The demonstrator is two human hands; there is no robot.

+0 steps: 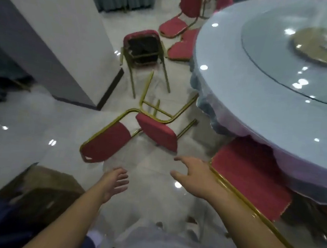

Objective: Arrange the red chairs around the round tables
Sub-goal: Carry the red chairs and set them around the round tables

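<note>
A red chair [156, 133] lies tipped on its side on the floor [31, 149], mid-scene, just left of the round table [228, 93], its gold legs pointing far. Both hands hover near it, touching nothing: the left hand [115, 184] with fingers spread loosely, the right hand [194, 175] with fingers wide. Farther off a second chair [143, 45] lies overturned beside a white pillar [55, 25]. Two more chairs [173, 25] stand at the table's far edge, and another [248, 174] is tucked under its near side.

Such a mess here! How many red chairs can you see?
6: tipped chair mid-floor; upended chair by pillar; upright chair, second seat and red back at the table's far edge; near chair by right hand. More may be hidden.
</note>
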